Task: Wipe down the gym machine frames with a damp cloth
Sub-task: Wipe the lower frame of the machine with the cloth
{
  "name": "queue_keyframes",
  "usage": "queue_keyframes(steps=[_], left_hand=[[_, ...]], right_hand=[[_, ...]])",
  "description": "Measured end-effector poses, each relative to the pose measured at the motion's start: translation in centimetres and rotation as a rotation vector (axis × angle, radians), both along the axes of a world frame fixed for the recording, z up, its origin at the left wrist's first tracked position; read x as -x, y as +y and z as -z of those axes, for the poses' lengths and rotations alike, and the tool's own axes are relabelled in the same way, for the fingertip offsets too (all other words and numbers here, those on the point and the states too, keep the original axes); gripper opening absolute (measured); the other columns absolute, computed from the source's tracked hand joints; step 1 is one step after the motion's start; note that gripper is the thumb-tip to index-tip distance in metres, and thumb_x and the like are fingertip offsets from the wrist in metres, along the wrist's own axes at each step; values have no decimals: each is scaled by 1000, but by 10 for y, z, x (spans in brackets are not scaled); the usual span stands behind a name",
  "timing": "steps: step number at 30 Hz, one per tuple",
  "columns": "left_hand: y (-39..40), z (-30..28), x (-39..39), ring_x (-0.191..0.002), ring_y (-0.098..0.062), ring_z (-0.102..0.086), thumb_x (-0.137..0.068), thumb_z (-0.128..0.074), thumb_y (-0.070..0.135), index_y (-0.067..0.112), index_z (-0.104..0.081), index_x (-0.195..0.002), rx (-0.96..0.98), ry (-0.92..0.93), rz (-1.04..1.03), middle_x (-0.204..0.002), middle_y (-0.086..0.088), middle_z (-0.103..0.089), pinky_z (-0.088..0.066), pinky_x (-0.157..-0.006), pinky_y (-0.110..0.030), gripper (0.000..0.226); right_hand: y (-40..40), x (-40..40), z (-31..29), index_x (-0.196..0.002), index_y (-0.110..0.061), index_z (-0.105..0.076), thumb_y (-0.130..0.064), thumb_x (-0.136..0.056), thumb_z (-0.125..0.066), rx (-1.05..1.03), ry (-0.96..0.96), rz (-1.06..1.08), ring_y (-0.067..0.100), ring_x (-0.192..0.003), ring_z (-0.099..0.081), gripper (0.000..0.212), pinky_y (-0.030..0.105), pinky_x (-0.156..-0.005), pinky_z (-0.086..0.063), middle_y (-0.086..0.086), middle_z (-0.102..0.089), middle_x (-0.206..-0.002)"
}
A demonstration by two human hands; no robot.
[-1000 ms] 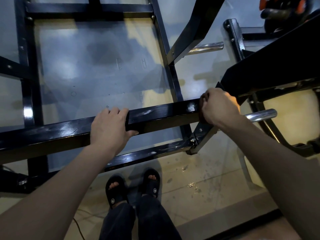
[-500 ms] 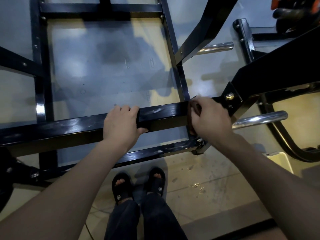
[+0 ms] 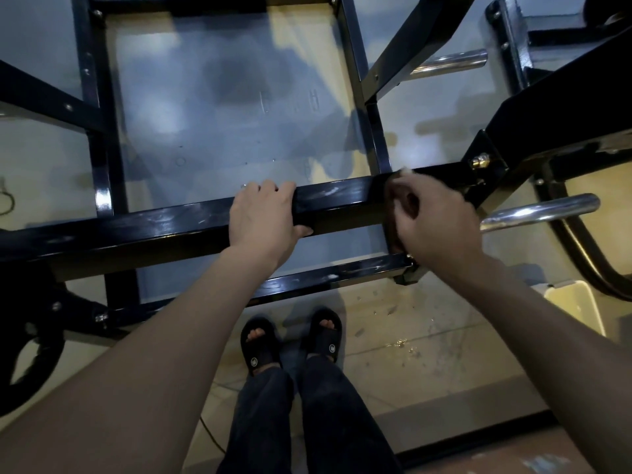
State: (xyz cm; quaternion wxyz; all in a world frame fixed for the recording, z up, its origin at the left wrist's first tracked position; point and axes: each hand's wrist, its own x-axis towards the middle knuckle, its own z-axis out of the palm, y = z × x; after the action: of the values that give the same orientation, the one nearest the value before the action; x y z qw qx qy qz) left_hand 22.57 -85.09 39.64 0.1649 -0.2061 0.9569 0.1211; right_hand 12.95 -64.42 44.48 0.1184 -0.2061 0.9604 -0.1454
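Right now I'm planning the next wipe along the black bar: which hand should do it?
Right. The right hand already holds the dark cloth against the bar, while the left hand only grips the bar to steady.

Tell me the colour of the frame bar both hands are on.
Glossy black frame bar, clearest in the head view.

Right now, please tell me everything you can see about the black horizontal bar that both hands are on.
The black bar is a square-section frame tube, glossy like painted metal, with pale smears on its top face. It runs nearly level across the view, rising slightly to the right, where it meets a bolted bracket. The left hand grips it over the top. The right hand holds a dark cloth against it.
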Motion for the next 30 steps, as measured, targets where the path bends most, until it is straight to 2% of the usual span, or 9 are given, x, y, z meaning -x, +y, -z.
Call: queue_keyframes(steps=[3, 5, 9, 13, 16, 21, 24, 26, 30], left_hand=[[0, 0, 0, -112, -32, -51, -88, -68, 63, 21, -52, -124, 7, -5, 7, -118, -8, -59, -38, -86, -39, 58], [1, 0, 0, -111, -31, -52, -88, -68, 63, 20, -51, -125, 3, 0, 6, -118, -8, -59, -38, -87, -39, 59], [0, 1, 1, -110, -31, -52, -89, -68, 63, 20, -52, -125, -5, 3, 4, -117, -8, -58, -39, -89, -39, 59], [-1, 2, 0, -109, -31, -52, -88, -67, 64, 20, -52, -125, 2, 10, 12, -117, -7, -59, -39, -87, -38, 59], [-1, 3, -1, -107, -30, -51, -88, -68, 64, 20, -51, -124, -1, 9, 11, -116, -8, -58, -37, -84, -38, 59], [-1, 3, -1, -108, -31, -51, -88, -68, 63, 20, -52, -124, -1, 19, 13, -116, -8, -58, -39, -88, -39, 59], [-2, 3, -2, -111, -31, -51, -89, -67, 63, 20, -52, -127, 1, 20, 14, -119, -7, -59, -40, -91, -40, 59], [-2, 5, -1, -111, -31, -51, -88, -68, 64, 20, -52, -125, 1, 19, 19, -120, -8, -59, -40, -92, -40, 59], [-2, 7, -1, -111, -31, -51, -89, -67, 64, 20, -51, -125, 19, 14, 22, -120, -8, -59, -39, -91, -39, 60]], right_hand=[[-12, 22, 9, -126, -24, -68, -31, -101, -61, -53, 25, 233, 23, -96, -66, 27, 28, -81, -43, 2, -71, -112], [-26, 9, 10, -125, -23, -68, -30, -100, -63, 8, 2, 147, 18, -92, -64, 26, 28, -80, -49, 2, -72, -110], [-14, -27, 5, -133, -21, -66, -25, -97, -68, 122, -57, -124, 19, -114, -69, 36, 26, -92, -54, -1, -68, -136], [-16, 7, 6, -126, -26, -69, -29, -100, -60, 14, -3, 176, 25, -105, -68, 28, 26, -83, -45, -1, -73, -117], [-41, 3, 9, -122, -24, -70, -29, -100, -61, -6, -26, 176, 24, -97, -68, 24, 28, -80, -47, 2, -72, -108], [-24, -24, -1, -134, -23, -65, -26, -98, -67, 108, -86, -121, 23, -113, -68, 36, 43, -95, -59, 0, -68, -133], [-18, 4, 5, -135, -28, -64, -34, -101, -62, -47, -27, 69, 32, -114, -64, 34, 43, -99, -55, 3, -50, -141], [-28, 9, 10, -135, -28, -63, -37, -103, -60, -99, -8, 131, 33, -110, -63, 34, 36, -92, -50, 5, -47, -136], [-37, -27, 14, -133, -24, -65, -39, -101, -63, -28, 38, -119, 28, -99, -66, 36, 30, -75, -49, 3, -55, -130]])
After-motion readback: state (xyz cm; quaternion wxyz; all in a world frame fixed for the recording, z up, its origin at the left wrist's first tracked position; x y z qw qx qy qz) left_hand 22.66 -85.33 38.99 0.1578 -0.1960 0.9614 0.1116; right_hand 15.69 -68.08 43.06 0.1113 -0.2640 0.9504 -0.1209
